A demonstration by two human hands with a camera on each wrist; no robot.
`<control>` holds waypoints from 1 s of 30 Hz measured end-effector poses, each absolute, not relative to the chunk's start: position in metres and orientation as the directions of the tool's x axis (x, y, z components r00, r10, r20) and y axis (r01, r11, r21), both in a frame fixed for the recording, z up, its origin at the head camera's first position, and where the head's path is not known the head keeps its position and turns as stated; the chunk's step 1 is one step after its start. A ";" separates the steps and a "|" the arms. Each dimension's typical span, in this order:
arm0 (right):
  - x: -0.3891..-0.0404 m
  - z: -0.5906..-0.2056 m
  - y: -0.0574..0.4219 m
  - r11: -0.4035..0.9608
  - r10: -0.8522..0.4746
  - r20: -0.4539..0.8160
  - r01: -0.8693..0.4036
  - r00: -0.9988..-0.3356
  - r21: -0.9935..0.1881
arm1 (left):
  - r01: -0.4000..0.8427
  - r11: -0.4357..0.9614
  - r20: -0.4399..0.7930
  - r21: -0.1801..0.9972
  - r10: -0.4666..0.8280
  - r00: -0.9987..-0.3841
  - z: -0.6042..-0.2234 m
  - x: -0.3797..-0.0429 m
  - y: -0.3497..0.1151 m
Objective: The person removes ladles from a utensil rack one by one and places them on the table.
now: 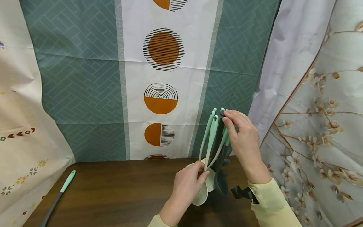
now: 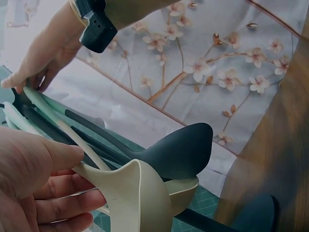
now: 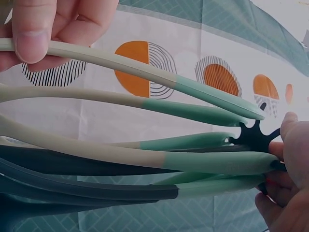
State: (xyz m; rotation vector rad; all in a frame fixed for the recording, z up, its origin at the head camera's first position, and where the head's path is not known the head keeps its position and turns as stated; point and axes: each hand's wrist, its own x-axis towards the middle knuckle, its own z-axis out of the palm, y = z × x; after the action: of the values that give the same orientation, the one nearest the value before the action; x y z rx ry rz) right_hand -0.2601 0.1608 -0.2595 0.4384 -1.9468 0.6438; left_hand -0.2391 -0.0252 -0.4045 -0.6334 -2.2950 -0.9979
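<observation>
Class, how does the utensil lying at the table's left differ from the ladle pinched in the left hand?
The utensil has a dark shaft, the ladle a cream one. The utensil lies on the table, while the left hand holds the ladle roughly upright. Both have green handles.

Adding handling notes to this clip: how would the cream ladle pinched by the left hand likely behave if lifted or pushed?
The cream ladle is probably fairly stiff: its slim handle shows only a gentle curve where the left hand pinches it. It looks light, being thin-walled. With its mint tip at the hooks of the dark rack, it may swing if pushed.
</observation>
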 end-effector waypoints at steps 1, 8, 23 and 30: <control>-0.260 -0.260 0.161 0.792 -0.026 0.899 -0.557 -0.437 -0.248 | 0.608 0.613 0.646 0.504 0.199 -0.737 -0.404 -0.239 -0.026; -0.260 -0.261 0.161 0.794 -0.028 0.900 -0.557 -0.434 -0.243 | 0.609 0.622 0.650 0.492 0.203 -0.732 -0.404 -0.238 -0.027; -0.261 -0.262 0.160 0.788 -0.030 0.903 -0.566 -0.429 -0.243 | 0.623 0.629 0.676 0.464 0.203 -0.708 -0.403 -0.237 -0.031; -0.261 -0.262 0.160 0.794 -0.032 0.900 -0.557 -0.435 -0.242 | 0.619 0.632 0.675 0.466 0.199 -0.711 -0.400 -0.237 -0.033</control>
State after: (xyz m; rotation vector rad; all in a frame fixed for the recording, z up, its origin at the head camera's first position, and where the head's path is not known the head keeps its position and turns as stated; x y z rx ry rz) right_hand -0.2613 0.1603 -0.2616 0.4424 -1.9481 0.6375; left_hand -0.2368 -0.0326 -0.4000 -0.6378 -2.2718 -0.9463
